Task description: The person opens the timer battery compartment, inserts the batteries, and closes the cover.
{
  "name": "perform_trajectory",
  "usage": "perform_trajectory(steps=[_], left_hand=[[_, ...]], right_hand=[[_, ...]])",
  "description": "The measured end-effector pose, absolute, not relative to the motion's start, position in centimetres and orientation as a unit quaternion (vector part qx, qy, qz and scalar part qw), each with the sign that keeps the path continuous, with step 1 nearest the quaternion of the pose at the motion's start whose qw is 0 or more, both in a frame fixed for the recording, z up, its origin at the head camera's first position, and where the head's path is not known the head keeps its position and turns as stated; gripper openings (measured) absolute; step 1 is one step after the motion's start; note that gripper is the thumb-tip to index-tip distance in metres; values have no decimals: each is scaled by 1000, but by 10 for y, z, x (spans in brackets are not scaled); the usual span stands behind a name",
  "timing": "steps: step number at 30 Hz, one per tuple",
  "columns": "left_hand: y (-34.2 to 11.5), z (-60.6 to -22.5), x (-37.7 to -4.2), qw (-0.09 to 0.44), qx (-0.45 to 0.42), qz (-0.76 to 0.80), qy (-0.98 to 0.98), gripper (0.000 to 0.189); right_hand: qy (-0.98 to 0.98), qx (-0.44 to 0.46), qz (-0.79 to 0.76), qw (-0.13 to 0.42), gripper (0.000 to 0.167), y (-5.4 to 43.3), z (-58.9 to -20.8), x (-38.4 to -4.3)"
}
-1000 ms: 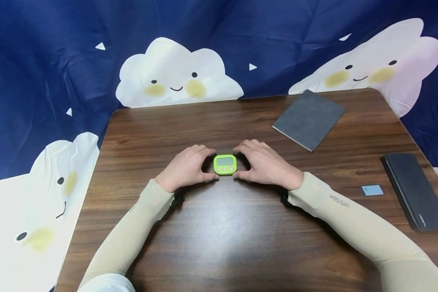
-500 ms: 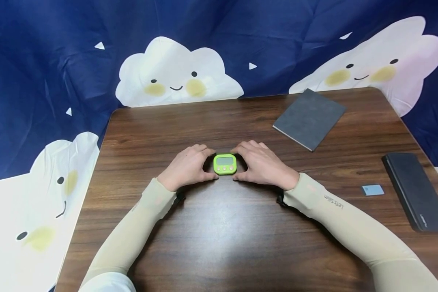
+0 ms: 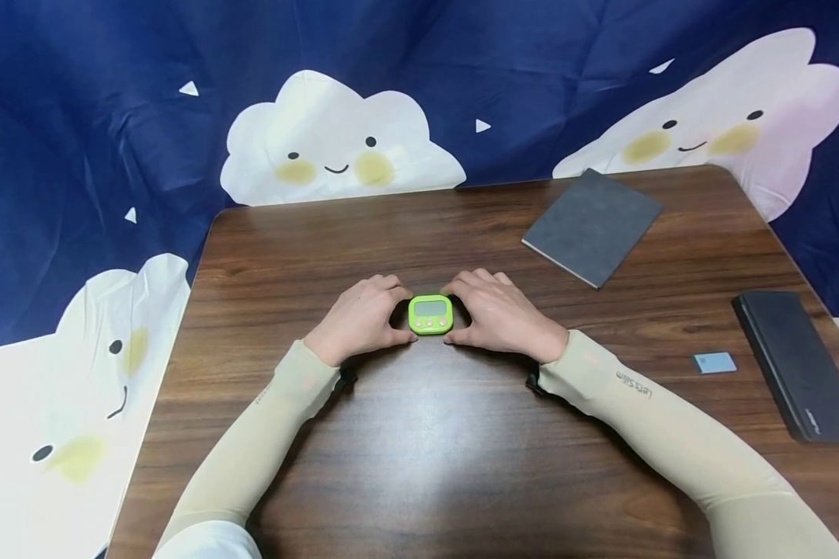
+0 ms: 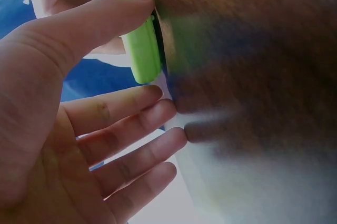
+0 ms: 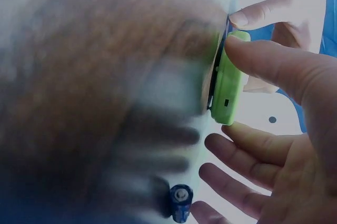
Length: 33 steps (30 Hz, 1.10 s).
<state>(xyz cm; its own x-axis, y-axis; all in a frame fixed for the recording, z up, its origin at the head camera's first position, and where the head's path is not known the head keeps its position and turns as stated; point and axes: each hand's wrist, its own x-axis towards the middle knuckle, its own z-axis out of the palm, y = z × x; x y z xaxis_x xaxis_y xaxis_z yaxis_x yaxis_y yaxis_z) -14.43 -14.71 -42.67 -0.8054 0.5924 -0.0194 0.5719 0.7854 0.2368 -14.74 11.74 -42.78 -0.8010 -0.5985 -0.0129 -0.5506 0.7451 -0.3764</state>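
Observation:
A lime-green digital timer (image 3: pixel 430 314) lies on the brown wood-grain table, its grey screen and row of small buttons facing up. My left hand (image 3: pixel 363 318) holds its left side, thumb at the near corner and index finger at the far corner. The right hand (image 3: pixel 499 314) mirrors this on the right side. Seen edge-on in the left wrist view, the timer (image 4: pixel 141 50) has the thumb lying across it. In the right wrist view the right thumb and index finger span the timer (image 5: pixel 226 90); the other fingers are spread loosely.
A dark grey notebook (image 3: pixel 593 229) lies at the back right. Further right are a small light-blue flat piece (image 3: pixel 715 362) and a long black case (image 3: pixel 800 365). Beyond the right fingers is a small blue cylinder (image 5: pixel 181 200), like a battery.
The right hand has shifted slightly left, closing in on the timer. My left hand and the timer stay almost where they were.

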Motion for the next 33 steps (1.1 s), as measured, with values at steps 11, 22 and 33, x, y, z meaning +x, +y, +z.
perform_trajectory(steps=[11, 22, 33], left_hand=[[-147, -426, -145, 39, 316, 94, 943, 63], [-146, -426, -143, 30, 314, 92, 944, 61], [-147, -403, -143, -15, 308, 168, 936, 62]], right_hand=[[938, -304, -153, 66, 71, 115, -425, -146], [942, -294, -146, 69, 67, 113, -421, -144], [935, -294, -194, 25, 67, 124, -395, -148]])
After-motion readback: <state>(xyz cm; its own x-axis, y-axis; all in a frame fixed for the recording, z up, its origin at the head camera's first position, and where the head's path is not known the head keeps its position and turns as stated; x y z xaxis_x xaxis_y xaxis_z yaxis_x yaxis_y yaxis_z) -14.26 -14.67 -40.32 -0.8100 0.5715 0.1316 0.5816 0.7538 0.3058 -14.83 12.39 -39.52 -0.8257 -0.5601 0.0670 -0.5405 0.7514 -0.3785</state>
